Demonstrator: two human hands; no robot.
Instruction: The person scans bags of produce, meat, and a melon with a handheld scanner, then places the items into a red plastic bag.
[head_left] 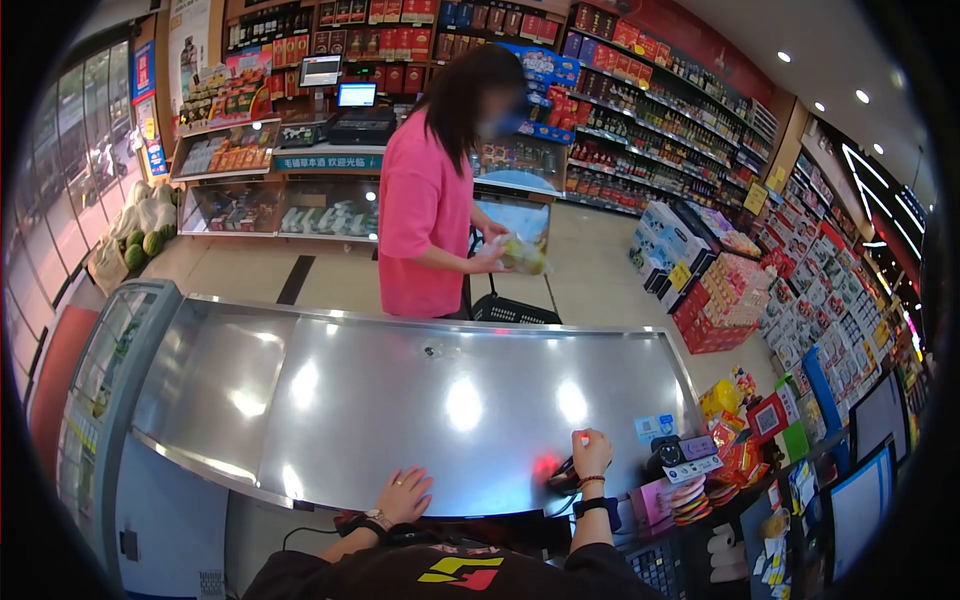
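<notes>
My left hand (405, 495) rests on the near edge of the metal counter (360, 400), palm down and fingers spread, holding nothing. A ring and a wrist band show on it. Further right, my right hand (592, 455) is closed on a black handheld barcode scanner (564, 476), partly hidden by the hand. Red light from the scanner glows on the counter beside it. Across the counter, a person in a pink shirt (425, 210) holds a clear bag of green produce (522, 255) in both hands.
A black shopping basket (512, 309) is beyond the counter's far edge. At right are a payment device (668, 455), snack packets (738, 450), a keyboard (655, 570) and monitors (862, 510). A glass-sided case (105, 370) borders the left. Stocked shelves line the back.
</notes>
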